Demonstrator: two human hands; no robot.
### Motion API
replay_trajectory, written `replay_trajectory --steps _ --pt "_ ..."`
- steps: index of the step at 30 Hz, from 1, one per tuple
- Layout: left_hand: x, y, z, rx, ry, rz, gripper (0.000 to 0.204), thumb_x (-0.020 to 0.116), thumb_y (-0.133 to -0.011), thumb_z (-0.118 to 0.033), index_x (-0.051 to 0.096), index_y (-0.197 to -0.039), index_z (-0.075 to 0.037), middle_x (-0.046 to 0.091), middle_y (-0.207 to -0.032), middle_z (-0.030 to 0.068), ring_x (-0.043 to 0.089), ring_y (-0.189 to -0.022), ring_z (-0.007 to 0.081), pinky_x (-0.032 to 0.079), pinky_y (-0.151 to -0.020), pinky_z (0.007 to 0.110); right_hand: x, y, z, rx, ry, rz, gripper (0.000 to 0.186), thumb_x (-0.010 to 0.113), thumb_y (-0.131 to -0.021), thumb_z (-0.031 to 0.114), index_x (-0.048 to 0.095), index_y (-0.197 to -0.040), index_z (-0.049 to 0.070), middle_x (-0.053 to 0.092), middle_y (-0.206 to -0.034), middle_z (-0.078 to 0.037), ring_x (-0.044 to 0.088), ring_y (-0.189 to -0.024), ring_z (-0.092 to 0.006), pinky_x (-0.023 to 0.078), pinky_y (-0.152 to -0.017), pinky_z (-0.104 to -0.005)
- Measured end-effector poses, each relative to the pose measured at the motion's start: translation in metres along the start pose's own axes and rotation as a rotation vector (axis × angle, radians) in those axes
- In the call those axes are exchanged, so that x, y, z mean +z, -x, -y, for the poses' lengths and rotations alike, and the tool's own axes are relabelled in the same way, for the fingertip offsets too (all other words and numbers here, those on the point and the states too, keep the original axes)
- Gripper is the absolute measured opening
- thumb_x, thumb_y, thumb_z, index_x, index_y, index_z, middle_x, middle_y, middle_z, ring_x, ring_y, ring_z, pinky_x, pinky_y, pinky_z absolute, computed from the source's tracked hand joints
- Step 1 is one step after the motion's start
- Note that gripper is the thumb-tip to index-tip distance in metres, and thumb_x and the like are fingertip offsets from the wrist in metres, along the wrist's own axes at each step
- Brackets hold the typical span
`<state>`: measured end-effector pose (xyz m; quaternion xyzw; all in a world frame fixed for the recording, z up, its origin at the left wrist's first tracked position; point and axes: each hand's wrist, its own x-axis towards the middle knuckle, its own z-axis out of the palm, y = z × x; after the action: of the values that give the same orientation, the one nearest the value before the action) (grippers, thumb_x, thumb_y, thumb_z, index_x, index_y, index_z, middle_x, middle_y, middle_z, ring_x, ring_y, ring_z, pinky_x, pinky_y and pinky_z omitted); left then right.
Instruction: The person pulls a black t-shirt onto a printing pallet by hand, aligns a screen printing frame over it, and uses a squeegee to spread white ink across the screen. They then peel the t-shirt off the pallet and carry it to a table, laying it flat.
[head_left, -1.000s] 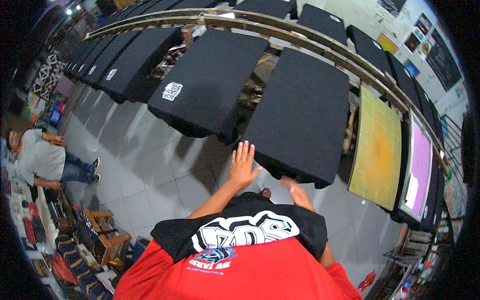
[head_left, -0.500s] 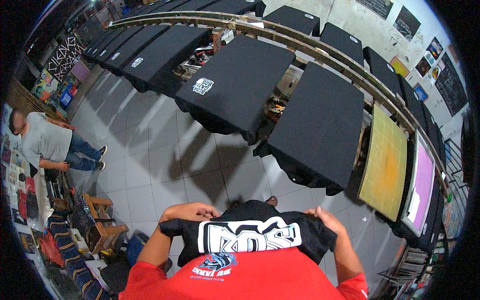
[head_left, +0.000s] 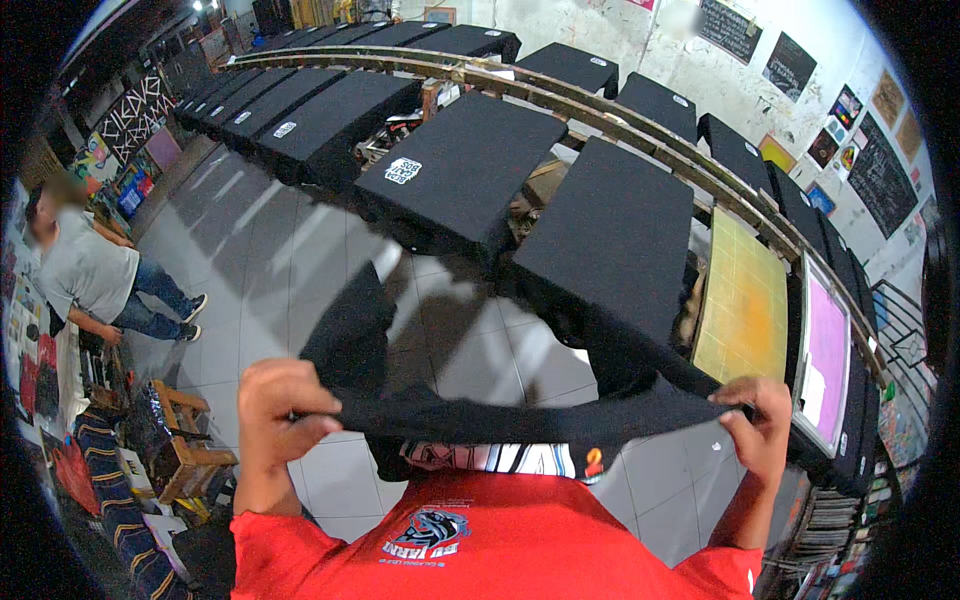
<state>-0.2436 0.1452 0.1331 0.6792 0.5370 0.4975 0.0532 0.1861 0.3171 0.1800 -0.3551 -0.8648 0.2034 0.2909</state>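
Note:
A black shirt point(head_left: 520, 420) is stretched across the front of my red top, held up by its edge, with dark sleeves hanging and part of a white print showing beneath. My left hand point(head_left: 285, 405) pinches one end of the taut edge on the left. At the other end, my right hand point(head_left: 755, 420) grips the fabric between thumb and fingers. Beyond the held shirt stands a board point(head_left: 600, 230) covered in black fabric, beside another black-covered board point(head_left: 450, 170) that carries a small white print.
A long wooden rail point(head_left: 450, 65) runs between rows of black-covered boards. At right are a yellow panel point(head_left: 740, 290) and a framed screen point(head_left: 822, 350). A person point(head_left: 90, 260) in grey stands at left above a wooden stool point(head_left: 190, 440). Posters point(head_left: 880, 170) hang on the wall.
My hands came off the front boards to the shirt at my body, then moved apart and upward, stretching its edge wide. The person at left has shifted slightly.

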Motion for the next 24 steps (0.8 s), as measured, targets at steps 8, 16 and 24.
replay_trajectory --steps 8,16,24 --pt "-0.017 0.028 -0.164 0.646 0.410 0.809 0.016 0.053 -0.087 -0.017 0.065 -0.089 -0.007 0.057 -0.076 0.0026 0.049 -0.053 0.0096 0.033 -0.039 0.024 -0.103 0.186 -0.013 -0.518 -0.583 -0.142 0.018 0.060 -0.077 0.012 0.053 -0.062 0.006 0.055 -0.060 -0.005 0.055 -0.055 -0.0188 0.042 -0.049 -0.0268" --pt "0.044 0.020 -0.289 0.937 0.897 1.188 0.022 0.044 -0.085 -0.022 0.059 -0.092 -0.007 0.044 -0.064 -0.0080 0.046 -0.047 0.0020 0.034 -0.041 0.019 -0.174 0.292 0.009 -0.653 -0.703 0.063 0.016 0.058 -0.081 0.018 0.060 -0.074 0.004 0.061 -0.073 -0.007 0.059 -0.067 -0.0190 0.046 -0.061 -0.0286" --pt "0.361 0.200 -0.035 -0.107 0.532 0.872 0.051 0.043 -0.092 -0.041 0.053 -0.112 0.005 0.056 -0.115 0.0200 0.056 -0.103 0.0263 0.045 -0.089 0.035 0.119 0.311 -0.151 0.560 -0.414 0.174 0.045 0.057 -0.087 0.036 0.058 -0.112 -0.001 0.061 -0.110 -0.012 0.055 -0.104 -0.0225 0.042 -0.091 -0.0350"
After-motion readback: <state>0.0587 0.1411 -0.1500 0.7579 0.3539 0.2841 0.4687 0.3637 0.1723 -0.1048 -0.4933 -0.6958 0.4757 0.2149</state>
